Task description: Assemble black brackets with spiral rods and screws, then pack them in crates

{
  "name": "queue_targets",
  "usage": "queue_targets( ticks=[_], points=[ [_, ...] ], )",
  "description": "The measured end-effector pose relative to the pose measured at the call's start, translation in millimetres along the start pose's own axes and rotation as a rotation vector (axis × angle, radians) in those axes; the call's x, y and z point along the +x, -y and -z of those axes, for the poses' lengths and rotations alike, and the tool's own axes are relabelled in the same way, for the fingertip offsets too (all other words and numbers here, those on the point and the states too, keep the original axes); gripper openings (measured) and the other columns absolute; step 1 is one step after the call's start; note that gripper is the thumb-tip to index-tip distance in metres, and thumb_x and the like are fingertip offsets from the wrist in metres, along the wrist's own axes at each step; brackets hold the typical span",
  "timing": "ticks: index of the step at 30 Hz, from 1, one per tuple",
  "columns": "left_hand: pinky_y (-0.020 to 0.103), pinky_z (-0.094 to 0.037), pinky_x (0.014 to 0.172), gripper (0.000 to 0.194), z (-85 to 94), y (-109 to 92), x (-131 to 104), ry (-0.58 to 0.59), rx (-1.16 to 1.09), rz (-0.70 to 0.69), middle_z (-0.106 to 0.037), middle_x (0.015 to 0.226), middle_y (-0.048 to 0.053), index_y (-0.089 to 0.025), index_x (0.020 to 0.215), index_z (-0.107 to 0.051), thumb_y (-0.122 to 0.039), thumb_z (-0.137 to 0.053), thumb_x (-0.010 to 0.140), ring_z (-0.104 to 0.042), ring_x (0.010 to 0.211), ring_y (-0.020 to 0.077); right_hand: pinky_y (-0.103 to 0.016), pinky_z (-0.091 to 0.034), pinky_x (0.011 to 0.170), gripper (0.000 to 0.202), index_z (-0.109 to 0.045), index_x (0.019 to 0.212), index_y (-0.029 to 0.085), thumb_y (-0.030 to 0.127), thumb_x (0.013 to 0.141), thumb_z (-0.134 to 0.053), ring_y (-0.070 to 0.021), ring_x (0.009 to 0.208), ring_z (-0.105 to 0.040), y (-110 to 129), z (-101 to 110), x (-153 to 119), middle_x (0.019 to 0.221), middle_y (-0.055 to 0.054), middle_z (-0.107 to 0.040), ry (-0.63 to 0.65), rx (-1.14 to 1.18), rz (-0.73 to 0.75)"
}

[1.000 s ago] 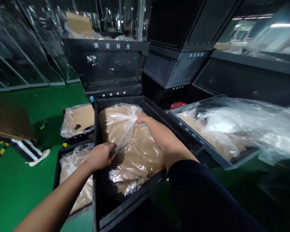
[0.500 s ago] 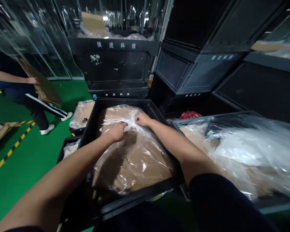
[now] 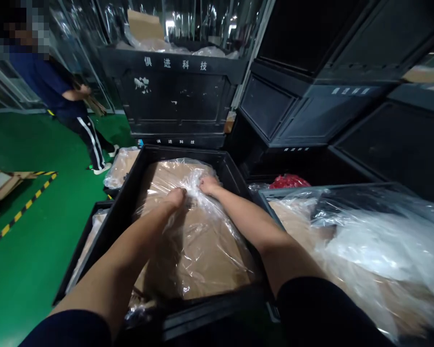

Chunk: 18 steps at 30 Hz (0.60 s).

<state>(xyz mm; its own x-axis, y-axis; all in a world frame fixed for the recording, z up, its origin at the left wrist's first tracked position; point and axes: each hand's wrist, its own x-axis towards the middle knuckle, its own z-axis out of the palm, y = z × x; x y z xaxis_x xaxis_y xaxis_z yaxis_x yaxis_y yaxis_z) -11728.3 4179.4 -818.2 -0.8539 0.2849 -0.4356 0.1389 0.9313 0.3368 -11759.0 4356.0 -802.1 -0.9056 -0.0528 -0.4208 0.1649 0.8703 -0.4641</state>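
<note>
A clear plastic bag (image 3: 206,241) lies over brown cardboard (image 3: 166,168) inside a black crate (image 3: 235,168) in front of me. Its plastic is gathered into a bunch near the middle. My left hand (image 3: 176,196) is closed at the left side of this bunch, gripping the plastic. On the right side of the bunch, my right hand (image 3: 208,184) has its fingers pinched on the same bag. The two hands are a short way apart, low over the cardboard.
Stacked black crates (image 3: 177,96) stand behind and to the right. A grey-rimmed crate (image 3: 332,189) with plastic-covered contents is at right, a red bundle (image 3: 289,181) behind it. Smaller trays (image 3: 121,168) sit at left. A co-worker (image 3: 58,86) carries flat cardboard over the green floor (image 3: 29,260).
My hands have lowered slightly with the bunched plastic, and the bag lies flatter over the cardboard. The co-worker has walked farther away, toward the plastic curtain.
</note>
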Motion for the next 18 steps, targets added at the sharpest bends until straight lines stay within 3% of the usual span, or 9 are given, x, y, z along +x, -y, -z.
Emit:
queue_targets(
  ticks=[3, 9, 18],
  points=[
    [0.039, -0.052, 0.088, 0.026, -2.5, 5, 2, -0.043, -0.047, 0.028, -0.071, 0.102, 0.008, -0.014, 0.102, -0.069, -0.035, -0.058, 0.093, -0.066, 0.096, 0.0206, -0.023, -0.048, 0.079, 0.007, -0.071, 0.074, 0.018, 0.022, 0.08, -0.07, -0.017, 0.093, -0.067, -9, 9, -9, 0.09, -0.004, -0.074, -0.049, 0.039, 0.011],
    [0.039, -0.051, 0.09, 0.029, -4.3, 1, 5, -0.074, -0.135, 0.034, -0.072, 0.105, 0.009, -0.014, 0.106, -0.069, -0.037, -0.06, 0.092, -0.066, 0.096, 0.0204, -0.02, -0.046, 0.066, 0.01, -0.073, 0.078, 0.019, 0.026, 0.081, -0.066, -0.0136, 0.073, -0.067, -30, 17, -30, 0.075, -0.001, -0.073, -0.13, 0.199, -0.038],
    [0.031, -0.049, 0.091, 0.023, 9.0, -7, 0, -0.089, -0.18, 0.087, -0.073, 0.104, 0.012, -0.017, 0.104, -0.073, -0.027, -0.058, 0.091, -0.066, 0.101, 0.023, -0.021, -0.048, 0.057, 0.021, -0.067, 0.094, 0.014, 0.027, 0.089, -0.051, -0.0124, 0.062, -0.064, -32, 36, -27, 0.083, -0.006, -0.073, -0.275, 0.392, -0.121]
  ],
)
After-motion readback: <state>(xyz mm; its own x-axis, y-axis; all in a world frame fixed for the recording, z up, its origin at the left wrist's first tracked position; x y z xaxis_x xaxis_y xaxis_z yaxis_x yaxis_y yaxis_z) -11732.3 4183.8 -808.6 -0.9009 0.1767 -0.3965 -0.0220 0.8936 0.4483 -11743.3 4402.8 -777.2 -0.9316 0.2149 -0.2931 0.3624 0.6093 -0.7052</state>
